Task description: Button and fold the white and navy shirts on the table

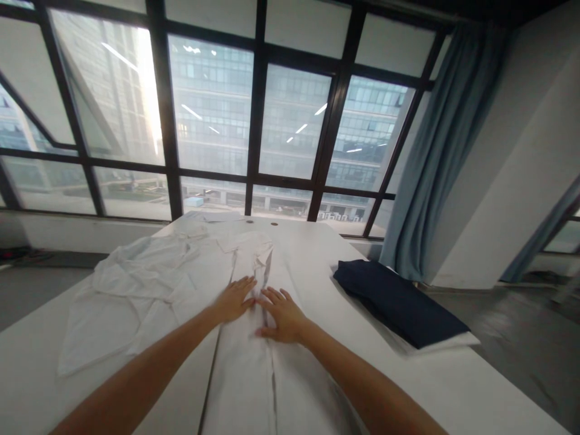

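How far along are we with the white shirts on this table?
Done, by the look of it: a folded navy garment rests on a folded white piece at the right. In hand: the left hand and right hand lie flat on a white shirt spread down the middle of the table, not yet folded. Left: a crumpled white shirt lies unfolded beside it.

I see a folded navy cloth (401,300) on the table's (453,374) right side, atop something white. A crumpled white garment (136,284) lies at left. Behind the table stand big windows (212,115), with a blue curtain (441,151) at right.
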`<state>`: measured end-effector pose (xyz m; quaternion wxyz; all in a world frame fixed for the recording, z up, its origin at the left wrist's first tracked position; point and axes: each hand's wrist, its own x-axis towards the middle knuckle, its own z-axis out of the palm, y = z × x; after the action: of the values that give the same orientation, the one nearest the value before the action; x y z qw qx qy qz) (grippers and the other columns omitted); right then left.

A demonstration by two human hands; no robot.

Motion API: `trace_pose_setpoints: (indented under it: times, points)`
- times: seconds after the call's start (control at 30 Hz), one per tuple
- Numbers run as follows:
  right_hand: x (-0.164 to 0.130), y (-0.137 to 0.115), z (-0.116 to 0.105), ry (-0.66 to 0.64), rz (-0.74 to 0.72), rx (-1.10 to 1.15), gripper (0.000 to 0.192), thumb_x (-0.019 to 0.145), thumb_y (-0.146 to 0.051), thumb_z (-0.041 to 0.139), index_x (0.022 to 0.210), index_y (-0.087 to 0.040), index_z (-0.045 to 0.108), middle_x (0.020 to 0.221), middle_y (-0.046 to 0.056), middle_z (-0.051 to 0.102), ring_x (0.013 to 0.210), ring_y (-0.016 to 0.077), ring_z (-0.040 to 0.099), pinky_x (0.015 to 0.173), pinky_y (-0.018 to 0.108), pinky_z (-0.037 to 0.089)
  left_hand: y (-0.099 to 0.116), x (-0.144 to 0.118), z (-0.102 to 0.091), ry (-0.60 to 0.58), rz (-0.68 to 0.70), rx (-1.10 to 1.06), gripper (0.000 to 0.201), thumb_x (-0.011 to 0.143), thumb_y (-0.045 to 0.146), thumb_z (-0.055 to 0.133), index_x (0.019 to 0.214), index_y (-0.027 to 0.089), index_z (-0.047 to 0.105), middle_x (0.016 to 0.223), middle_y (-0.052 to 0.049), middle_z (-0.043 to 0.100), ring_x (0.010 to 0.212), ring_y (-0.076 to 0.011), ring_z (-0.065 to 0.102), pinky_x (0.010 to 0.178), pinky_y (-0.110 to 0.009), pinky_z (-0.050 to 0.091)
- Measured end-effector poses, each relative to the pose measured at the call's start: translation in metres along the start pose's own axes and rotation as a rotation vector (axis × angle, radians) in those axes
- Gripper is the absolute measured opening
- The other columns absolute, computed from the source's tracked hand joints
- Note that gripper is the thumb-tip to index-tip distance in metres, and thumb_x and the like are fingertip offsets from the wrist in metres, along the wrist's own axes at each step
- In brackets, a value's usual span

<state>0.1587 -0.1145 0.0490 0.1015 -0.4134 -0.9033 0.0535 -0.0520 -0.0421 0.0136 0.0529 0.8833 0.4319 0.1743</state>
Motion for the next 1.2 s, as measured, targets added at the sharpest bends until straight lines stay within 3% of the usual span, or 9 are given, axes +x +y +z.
trace_pose_setpoints:
  times: [0.13, 0.23, 0.4, 0.5, 0.67, 0.8, 0.93, 1.07, 1.2]
  points:
    - [0.008, 0.017, 0.015, -0.113, 0.003, 0.039, 0.084, 0.083, -0.074, 0.039, 0.149, -0.022, 0.03, 0.154, 0.018, 0.026, 0.141, 0.034, 0.023, 0.11, 0.054, 0.019, -0.03, 0.028, 0.003, -0.105, -0.044, 0.111, 0.045, 0.096, 0.044, 0.032, 0.127, 0.024, 0.057, 0.137, -0.009, 0.055, 0.127, -0.0258, 0.048, 0.103, -0.045, 0.037]
    - [0.015, 0.023, 0.008, -0.096, -0.056, 0.049, 0.081, 0.076, -0.077, 0.049, 0.139, -0.027, 0.046, 0.145, 0.015, 0.043, 0.13, 0.0338, 0.041, 0.103, 0.05, 0.032, -0.049, 0.054, -0.006, -0.106, -0.088, 0.178, 0.042, 0.097, 0.037, 0.028, 0.116, 0.022, 0.063, 0.123, -0.01, 0.062, 0.113, -0.0254, 0.056, 0.093, -0.042, 0.043]
    - [0.051, 0.039, 0.0, -0.035, -0.038, 0.094, 0.066, 0.079, -0.071, 0.052, 0.126, -0.025, 0.058, 0.125, 0.011, 0.056, 0.106, 0.0268, 0.059, 0.089, 0.039, 0.046, -0.082, 0.112, -0.012, -0.021, -0.179, 0.223, 0.042, 0.095, 0.028, 0.034, 0.133, 0.023, 0.051, 0.147, -0.01, 0.043, 0.129, -0.0284, 0.042, 0.1, -0.045, 0.037]
    - [0.066, 0.048, 0.01, -0.009, -0.041, 0.089, 0.075, 0.073, -0.072, 0.059, 0.13, -0.024, 0.055, 0.132, 0.013, 0.051, 0.107, 0.0293, 0.059, 0.088, 0.041, 0.047, -0.101, 0.139, -0.012, 0.026, -0.243, 0.236, 0.043, 0.095, 0.028, 0.036, 0.134, 0.022, 0.051, 0.142, -0.011, 0.049, 0.126, -0.0302, 0.043, 0.1, -0.047, 0.036]
    - [0.068, 0.053, 0.024, 0.031, -0.044, 0.098, 0.075, 0.072, -0.074, 0.058, 0.131, -0.027, 0.053, 0.131, 0.012, 0.051, 0.109, 0.0287, 0.057, 0.089, 0.041, 0.046, -0.134, 0.16, -0.016, -0.012, -0.362, 0.236, 0.034, 0.085, 0.04, 0.054, 0.114, 0.028, 0.065, 0.121, -0.005, 0.063, 0.117, -0.027, 0.051, 0.097, -0.041, 0.039]
    - [0.066, 0.054, 0.026, 0.064, -0.046, 0.102, 0.074, 0.076, -0.074, 0.053, 0.134, -0.028, 0.05, 0.13, 0.011, 0.053, 0.109, 0.0281, 0.057, 0.089, 0.041, 0.046, -0.151, 0.159, -0.008, -0.039, -0.45, 0.227, 0.029, 0.079, 0.033, 0.059, 0.106, 0.028, 0.067, 0.114, -0.003, 0.066, 0.111, -0.0237, 0.055, 0.093, -0.036, 0.042]
    - [0.065, 0.052, 0.027, 0.064, -0.046, 0.085, 0.073, 0.078, -0.074, 0.05, 0.135, -0.029, 0.049, 0.13, 0.01, 0.053, 0.108, 0.0278, 0.057, 0.088, 0.041, 0.047, -0.144, 0.156, 0.007, 0.012, -0.495, 0.249, 0.033, 0.084, 0.023, 0.046, 0.112, 0.022, 0.063, 0.118, -0.008, 0.062, 0.11, -0.0242, 0.056, 0.089, -0.035, 0.045]
    - [0.067, 0.054, 0.027, 0.175, 0.005, 0.09, 0.065, 0.086, -0.063, 0.048, 0.136, -0.022, 0.048, 0.129, 0.011, 0.055, 0.111, 0.0256, 0.054, 0.093, 0.04, 0.044, -0.114, 0.15, 0.013, 0.16, -0.459, 0.341, 0.043, 0.088, 0.02, 0.035, 0.127, 0.016, 0.054, 0.13, -0.013, 0.054, 0.118, -0.026, 0.051, 0.094, -0.039, 0.043]
    - [0.07, 0.077, 0.027, 0.364, 0.25, -0.003, 0.052, 0.093, -0.042, 0.042, 0.137, -0.014, 0.047, 0.14, 0.015, 0.049, 0.13, 0.0248, 0.039, 0.11, 0.044, 0.025, -0.081, 0.132, 0.021, 0.066, -0.438, 0.349, 0.058, 0.092, 0.04, 0.032, 0.142, 0.011, 0.039, 0.151, -0.017, 0.035, 0.135, -0.0315, 0.035, 0.107, -0.05, 0.031]
